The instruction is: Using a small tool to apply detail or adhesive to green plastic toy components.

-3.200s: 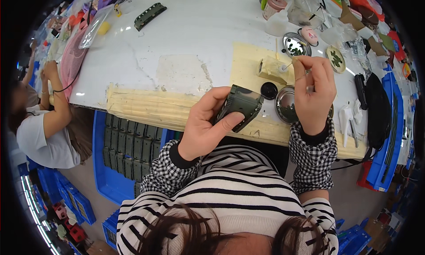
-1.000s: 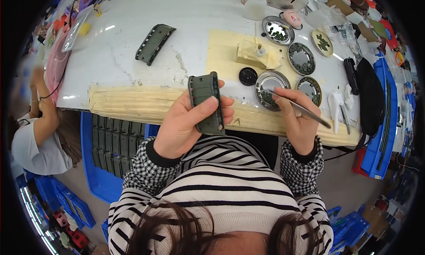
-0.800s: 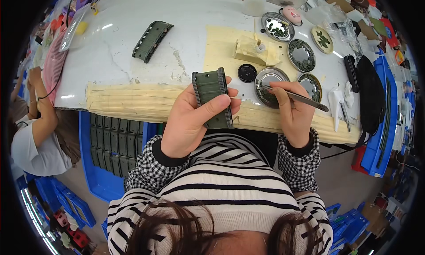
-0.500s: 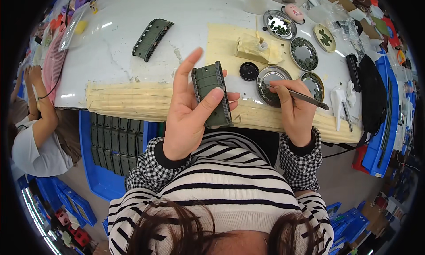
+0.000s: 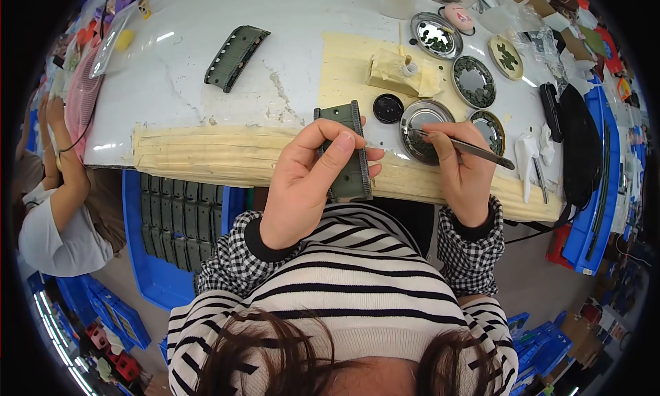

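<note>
My left hand (image 5: 307, 179) is closed around a dark green, slightly curved plastic part (image 5: 353, 174) with ridged long edges, held upright at the table's near edge. Its index finger and thumb come together over the part's face. Metal tweezers (image 5: 474, 150) are pinched in my right hand (image 5: 465, 163), their tips reaching into a round metal dish (image 5: 416, 114) of small dark green pieces. Whether the tips grip a piece is too small to tell. Beside that dish lies a round black lid (image 5: 388, 108). A similar green part (image 5: 235, 59) rests farther off on the left of the table.
More round dishes (image 5: 474, 83) of small green pieces stand at the right, near a taped block (image 5: 402, 75) with a small nozzle. A white spoon (image 5: 526, 163) lies farther right. Below the table's left edge, a blue crate (image 5: 159, 286) holds rows of green parts. Another person's arm (image 5: 67, 155) shows at far left.
My left index finger has folded from pointing up to meet the thumb over the green part. The part has shifted slightly right. The tweezers stay at the metal dish.
</note>
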Available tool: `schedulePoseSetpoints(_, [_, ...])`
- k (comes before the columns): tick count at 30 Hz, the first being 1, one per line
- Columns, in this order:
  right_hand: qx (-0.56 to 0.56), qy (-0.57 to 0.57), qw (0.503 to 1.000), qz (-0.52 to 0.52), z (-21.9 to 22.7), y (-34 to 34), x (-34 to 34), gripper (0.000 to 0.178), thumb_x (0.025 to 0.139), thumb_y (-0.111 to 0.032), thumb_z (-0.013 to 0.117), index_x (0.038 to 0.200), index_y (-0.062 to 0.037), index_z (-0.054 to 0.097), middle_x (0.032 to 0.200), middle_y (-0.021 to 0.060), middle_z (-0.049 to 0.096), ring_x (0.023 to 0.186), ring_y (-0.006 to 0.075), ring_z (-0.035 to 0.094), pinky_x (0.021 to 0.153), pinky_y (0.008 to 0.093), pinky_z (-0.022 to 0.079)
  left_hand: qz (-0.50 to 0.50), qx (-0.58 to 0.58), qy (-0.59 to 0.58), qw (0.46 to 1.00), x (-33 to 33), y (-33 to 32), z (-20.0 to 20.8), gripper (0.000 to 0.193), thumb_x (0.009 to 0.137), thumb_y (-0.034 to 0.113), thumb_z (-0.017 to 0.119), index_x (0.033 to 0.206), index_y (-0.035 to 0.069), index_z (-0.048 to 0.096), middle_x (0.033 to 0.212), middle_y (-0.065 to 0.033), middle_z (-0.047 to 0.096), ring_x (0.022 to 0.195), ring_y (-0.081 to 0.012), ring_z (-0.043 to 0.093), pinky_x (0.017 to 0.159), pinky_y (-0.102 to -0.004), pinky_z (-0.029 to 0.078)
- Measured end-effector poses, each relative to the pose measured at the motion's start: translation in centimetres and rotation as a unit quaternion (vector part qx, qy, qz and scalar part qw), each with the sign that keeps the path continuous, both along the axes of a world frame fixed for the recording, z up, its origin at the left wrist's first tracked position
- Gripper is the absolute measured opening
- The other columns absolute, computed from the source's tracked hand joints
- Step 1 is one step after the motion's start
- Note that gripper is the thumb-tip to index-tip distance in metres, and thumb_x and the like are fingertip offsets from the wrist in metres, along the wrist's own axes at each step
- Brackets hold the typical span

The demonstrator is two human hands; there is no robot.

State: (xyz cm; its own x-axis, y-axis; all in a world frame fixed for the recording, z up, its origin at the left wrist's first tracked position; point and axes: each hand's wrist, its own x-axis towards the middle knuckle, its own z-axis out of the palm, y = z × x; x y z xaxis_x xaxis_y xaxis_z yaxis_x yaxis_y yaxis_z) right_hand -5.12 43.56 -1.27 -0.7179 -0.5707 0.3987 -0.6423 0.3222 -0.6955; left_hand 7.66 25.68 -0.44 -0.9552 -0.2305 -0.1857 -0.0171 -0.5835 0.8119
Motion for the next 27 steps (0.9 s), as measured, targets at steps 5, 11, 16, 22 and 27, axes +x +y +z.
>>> schedulePoseSetpoints(5, [-0.072,-0.036,0.996,0.046,2.3,-0.4,1.2,0.011,0.082,-0.008,0.067,0.091,-0.0006,0.069,0.081,0.0079,0.067,0.07,0.0228,0.058,0.066,0.0308,0.045,-0.078,0.035,-0.025,0.996,-0.2,-0.2,0.1,0.025,0.103,0.024,0.04,0.102,0.001,0.051,0.115,-0.0133,0.056,0.104,-0.0222,0.062,0.088,-0.0372,0.055])
schedulePoseSetpoints(11, [-0.082,0.039,0.983,0.16,4.4,-1.4,2.3,0.023,0.072,-0.006,0.074,0.094,-0.001,0.069,0.082,0.0079,0.066,0.074,0.0245,0.059,0.067,0.0318,0.046,-0.156,0.227,-0.008,0.961,-0.8,0.1,0.4,0.028,0.103,0.027,0.039,0.102,0.002,0.051,0.1,-0.0093,0.061,0.094,-0.0178,0.064,0.08,-0.0302,0.055])
schedulePoseSetpoints(16, [-0.048,0.094,0.975,0.195,4.4,-2.0,2.5,0.029,0.068,-0.011,0.076,0.095,-0.0005,0.068,0.085,0.0089,0.066,0.075,0.0272,0.061,0.069,0.0342,0.05,-0.136,0.168,-0.033,0.976,-0.4,-0.1,-0.5,0.028,0.103,0.029,0.041,0.097,0.003,0.05,0.097,-0.0063,0.059,0.096,-0.0164,0.062,0.082,-0.0315,0.056])
schedulePoseSetpoints(22, [-0.106,-0.048,0.973,0.197,3.9,-2.0,2.5,0.016,0.081,-0.005,0.066,0.095,0.0021,0.067,0.092,0.0139,0.069,0.082,0.0276,0.066,0.075,0.0321,0.052,-0.145,0.231,0.012,0.962,-0.4,0.0,-0.1,0.03,0.102,0.03,0.041,0.093,0.002,0.048,0.098,-0.0085,0.059,0.094,-0.0172,0.063,0.084,-0.0347,0.057])
schedulePoseSetpoints(27, [-0.128,-0.111,0.964,0.203,3.4,-1.9,2.3,0.015,0.089,-0.006,0.059,0.098,0.0037,0.066,0.094,0.0153,0.069,0.084,0.0246,0.066,0.076,0.0306,0.052,-0.132,0.215,-0.016,0.967,-0.5,0.3,0.2,0.03,0.102,0.031,0.041,0.091,0.003,0.046,0.101,-0.0099,0.059,0.095,-0.0196,0.065,0.084,-0.0354,0.057])
